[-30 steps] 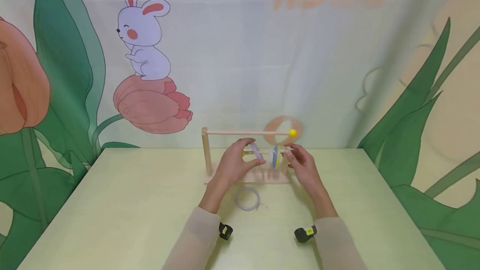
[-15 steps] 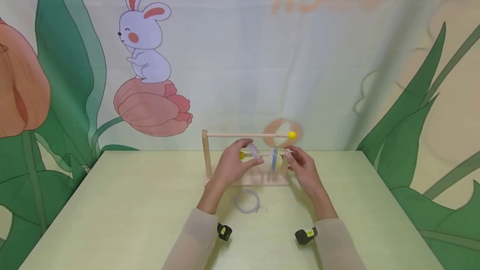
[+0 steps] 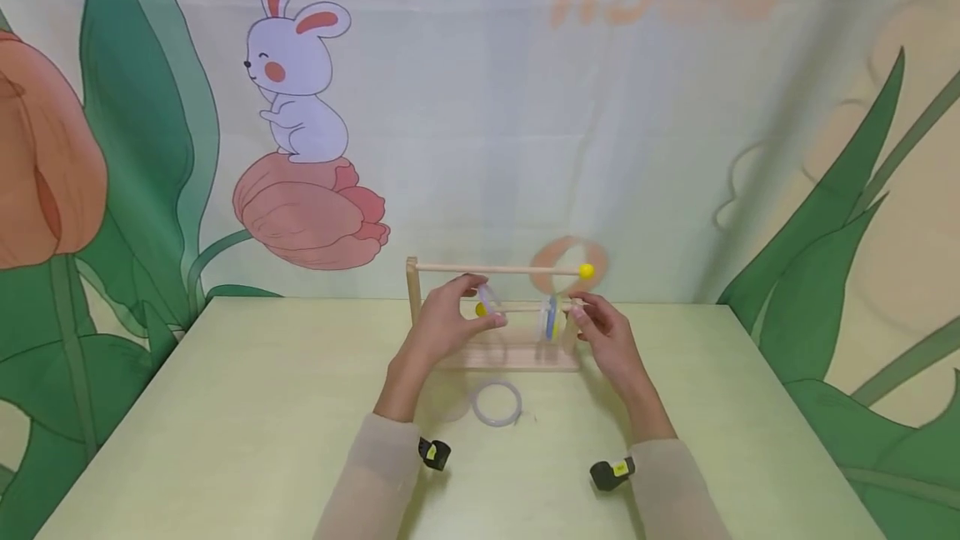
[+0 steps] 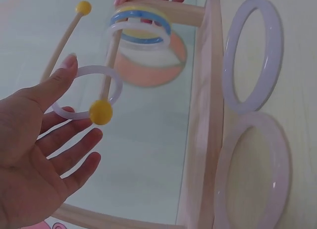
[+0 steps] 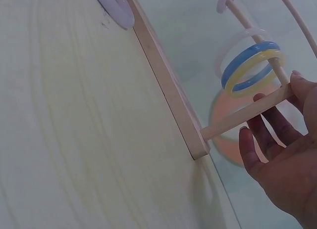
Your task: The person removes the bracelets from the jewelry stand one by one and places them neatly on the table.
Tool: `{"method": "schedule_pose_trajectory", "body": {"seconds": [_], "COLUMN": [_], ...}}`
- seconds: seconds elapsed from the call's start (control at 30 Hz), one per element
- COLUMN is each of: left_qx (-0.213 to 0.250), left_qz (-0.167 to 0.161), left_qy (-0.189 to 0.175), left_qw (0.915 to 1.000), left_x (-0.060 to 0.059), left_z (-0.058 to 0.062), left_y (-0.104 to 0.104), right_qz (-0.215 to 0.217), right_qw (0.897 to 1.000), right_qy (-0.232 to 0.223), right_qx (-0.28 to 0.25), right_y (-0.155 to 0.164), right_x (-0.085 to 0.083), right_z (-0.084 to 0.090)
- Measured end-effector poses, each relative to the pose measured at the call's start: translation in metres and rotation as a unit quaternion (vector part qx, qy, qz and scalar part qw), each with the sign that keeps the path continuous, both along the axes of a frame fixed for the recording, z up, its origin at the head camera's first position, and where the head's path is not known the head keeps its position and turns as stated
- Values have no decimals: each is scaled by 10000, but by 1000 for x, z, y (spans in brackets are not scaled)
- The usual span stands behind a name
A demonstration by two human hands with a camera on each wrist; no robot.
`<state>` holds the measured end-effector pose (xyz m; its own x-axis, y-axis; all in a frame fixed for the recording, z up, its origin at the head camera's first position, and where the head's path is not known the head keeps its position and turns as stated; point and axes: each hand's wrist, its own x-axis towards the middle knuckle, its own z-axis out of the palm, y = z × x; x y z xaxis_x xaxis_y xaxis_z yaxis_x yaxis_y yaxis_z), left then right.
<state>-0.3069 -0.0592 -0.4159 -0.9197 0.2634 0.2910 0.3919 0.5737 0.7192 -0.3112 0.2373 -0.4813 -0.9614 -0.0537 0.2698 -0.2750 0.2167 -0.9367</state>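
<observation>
A wooden rack [image 3: 517,361] with two rods stands at the table's far middle. My left hand [image 3: 483,307] pinches a clear white ring [image 3: 487,300] at the yellow-ball end [image 3: 480,309] of the lower rod. In the left wrist view this white ring [image 4: 86,93] sits around the rod just behind the ball [image 4: 100,112], between my thumb and fingers. My right hand [image 3: 581,315] grips the rack's right post [image 5: 247,115]. White, blue and yellow rings [image 5: 250,66] hang on the lower rod beside it. An orange ring [image 3: 566,265] hangs on the upper rod.
Two loose rings lie on the table in front of the rack: a pale lavender one [image 3: 497,402] and a faint translucent one [image 4: 252,174] to its left. A cartoon backdrop hangs right behind the rack. The green table [image 3: 225,423] spreads wide on both sides.
My left hand has slid the clear white ring leftwards along the lower rod to its ball end. The right hand stays on the post.
</observation>
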Motion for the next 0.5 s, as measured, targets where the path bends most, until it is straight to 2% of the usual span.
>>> {"method": "schedule_pose_trajectory", "body": {"seconds": [0.37, 0.5], "left_qx": [-175, -215], "left_qz": [60, 45], "left_qy": [-478, -486], "left_qw": [9987, 9986], "left_x": [1, 1], "left_z": [-1, -2], "left_y": [-7, -5], "right_qz": [129, 135], "right_qw": [9999, 9999], "right_qy": [-69, -35], "right_qx": [-20, -48], "right_y": [2, 2], "right_x": [3, 4], "right_z": [-2, -2]}}
